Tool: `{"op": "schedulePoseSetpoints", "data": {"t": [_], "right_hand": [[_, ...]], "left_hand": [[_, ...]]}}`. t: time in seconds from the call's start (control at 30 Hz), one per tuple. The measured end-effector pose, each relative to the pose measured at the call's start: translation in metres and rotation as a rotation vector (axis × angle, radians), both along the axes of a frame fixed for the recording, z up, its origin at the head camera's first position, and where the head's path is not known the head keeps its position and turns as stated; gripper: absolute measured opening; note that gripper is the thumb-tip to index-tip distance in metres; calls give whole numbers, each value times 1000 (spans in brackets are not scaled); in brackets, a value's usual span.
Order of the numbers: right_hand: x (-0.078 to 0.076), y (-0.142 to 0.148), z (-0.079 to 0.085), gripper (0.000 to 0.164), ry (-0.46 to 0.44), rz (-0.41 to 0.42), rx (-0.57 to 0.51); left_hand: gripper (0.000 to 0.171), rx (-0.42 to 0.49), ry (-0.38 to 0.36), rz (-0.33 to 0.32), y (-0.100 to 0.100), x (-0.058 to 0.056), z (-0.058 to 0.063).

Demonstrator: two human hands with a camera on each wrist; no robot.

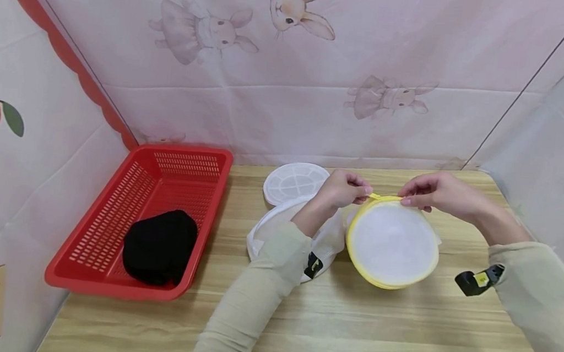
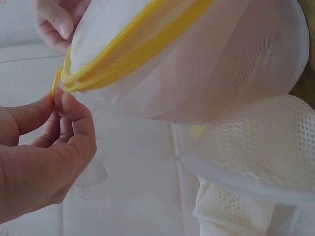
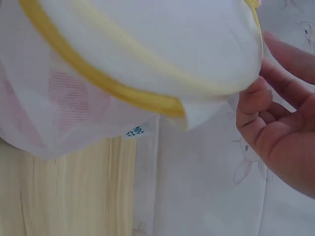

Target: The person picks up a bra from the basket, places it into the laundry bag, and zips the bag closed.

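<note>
Round mesh bag (image 1: 392, 245), no clear long axis, over table (image 1: 329, 334), nearer the body than both grips: left hand (image 1: 341, 189) pinching zipper pull (image 1: 375, 196), right hand (image 1: 442, 195) pinching rim just rightward.

The head view looked forward and down across the counter (image 1: 374, 327) to the rabbit-print backdrop (image 1: 296, 116). Much nearer, the left wrist view faced past the left fingers (image 2: 76, 110), the right wrist view past the right fingers (image 3: 253, 105); both shared the yellow-zipped mesh bag (image 2: 221, 64) and backdrop.
</note>
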State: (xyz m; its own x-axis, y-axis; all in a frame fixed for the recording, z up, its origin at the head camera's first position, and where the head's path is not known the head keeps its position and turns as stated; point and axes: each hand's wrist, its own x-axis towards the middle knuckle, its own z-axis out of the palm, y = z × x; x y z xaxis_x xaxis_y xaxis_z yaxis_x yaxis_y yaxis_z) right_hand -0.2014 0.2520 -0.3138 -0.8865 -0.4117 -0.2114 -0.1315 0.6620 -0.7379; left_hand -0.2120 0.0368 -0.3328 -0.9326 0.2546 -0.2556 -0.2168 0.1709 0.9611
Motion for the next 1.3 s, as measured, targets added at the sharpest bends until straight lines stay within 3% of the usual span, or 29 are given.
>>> {"op": "schedulePoseSetpoints", "data": {"t": [0.23,0.4,0.73,1.13,1.3], "right_hand": [[0,-3,-5,13,22,44,-32],[2,-6,-5,9,52,21,-46],[4,4,-5,13,71,-74,-65],[4,27,-6,19,58,-183,-95],[5,29,-5,21,60,-199,-117]], "left_hand": [[8,-5,15,25,2,1,-2],[8,-31,3,51,3,2,-2],[8,5,-72,74,-3,-1,-6],[7,35,-98,94,-16,-6,-11],[8,36,-107,68,-18,-7,-10]]}}
